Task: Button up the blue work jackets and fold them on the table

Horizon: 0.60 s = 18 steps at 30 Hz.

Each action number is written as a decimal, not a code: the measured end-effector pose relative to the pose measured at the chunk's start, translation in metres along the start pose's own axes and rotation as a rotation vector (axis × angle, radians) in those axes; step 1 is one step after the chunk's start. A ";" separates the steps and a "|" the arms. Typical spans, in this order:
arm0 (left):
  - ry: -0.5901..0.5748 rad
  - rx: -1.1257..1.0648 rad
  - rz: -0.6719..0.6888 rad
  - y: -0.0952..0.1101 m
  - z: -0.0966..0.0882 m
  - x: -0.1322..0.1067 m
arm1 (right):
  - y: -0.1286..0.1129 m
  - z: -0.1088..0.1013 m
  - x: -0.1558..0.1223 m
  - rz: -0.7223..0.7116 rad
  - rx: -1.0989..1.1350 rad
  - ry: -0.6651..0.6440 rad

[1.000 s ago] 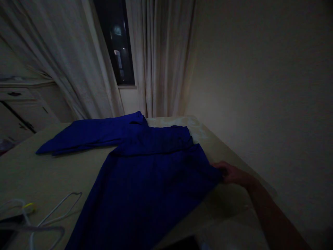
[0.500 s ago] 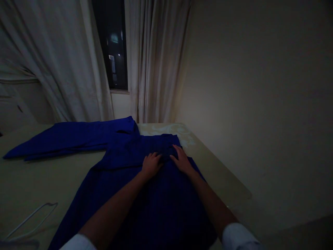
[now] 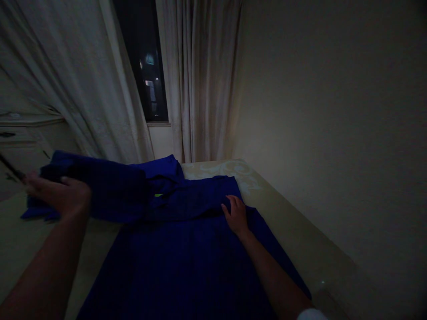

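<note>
A dark blue long-sleeved garment (image 3: 187, 262) lies spread over the bed-like surface, its body toward me. My left hand (image 3: 60, 191) is out at the left, its fingers closed on the sleeve (image 3: 110, 186), which is raised and folded over, slightly blurred. A small yellow-green patch (image 3: 158, 194) shows near the base of that sleeve. Flat on the upper right of the garment rests my right hand (image 3: 236, 214), fingers apart, touching the cloth without gripping it. How the left fingertips hold the sleeve is partly hidden.
The pale patterned surface (image 3: 230, 166) borders a bare wall (image 3: 333, 133) on the right. Long light curtains (image 3: 207, 80) hang behind, around a dark window (image 3: 147, 80). A pale cabinet (image 3: 20, 142) stands at the far left. The room is dim.
My left hand has left the middle of the garment, swung to the left and taken hold of the sleeve, which is now raised. My right hand stays near the upper right, its fingers still on the cloth.
</note>
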<state>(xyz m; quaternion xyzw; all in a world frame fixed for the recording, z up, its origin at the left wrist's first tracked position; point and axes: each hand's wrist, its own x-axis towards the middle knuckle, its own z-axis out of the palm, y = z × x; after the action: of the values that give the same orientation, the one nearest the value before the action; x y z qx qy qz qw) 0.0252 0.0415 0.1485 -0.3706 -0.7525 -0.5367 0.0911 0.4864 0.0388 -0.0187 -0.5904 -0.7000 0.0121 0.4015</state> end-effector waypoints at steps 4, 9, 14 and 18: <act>-0.165 0.229 0.249 -0.052 0.032 -0.083 | -0.060 0.018 0.008 -0.202 -0.005 -0.274; -0.667 0.532 0.364 -0.089 0.072 -0.137 | -0.143 0.088 0.009 -0.344 -0.037 -0.526; -0.731 0.574 0.372 -0.108 0.077 -0.118 | -0.164 0.120 0.032 -0.279 -0.086 -0.515; -0.843 0.619 0.436 -0.127 0.078 -0.103 | -0.096 0.038 0.073 0.087 0.268 0.081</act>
<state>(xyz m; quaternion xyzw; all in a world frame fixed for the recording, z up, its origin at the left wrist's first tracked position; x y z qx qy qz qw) 0.0356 0.0432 -0.0321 -0.6557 -0.7521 -0.0654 -0.0040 0.3873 0.0884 0.0430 -0.5613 -0.6491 0.0987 0.5038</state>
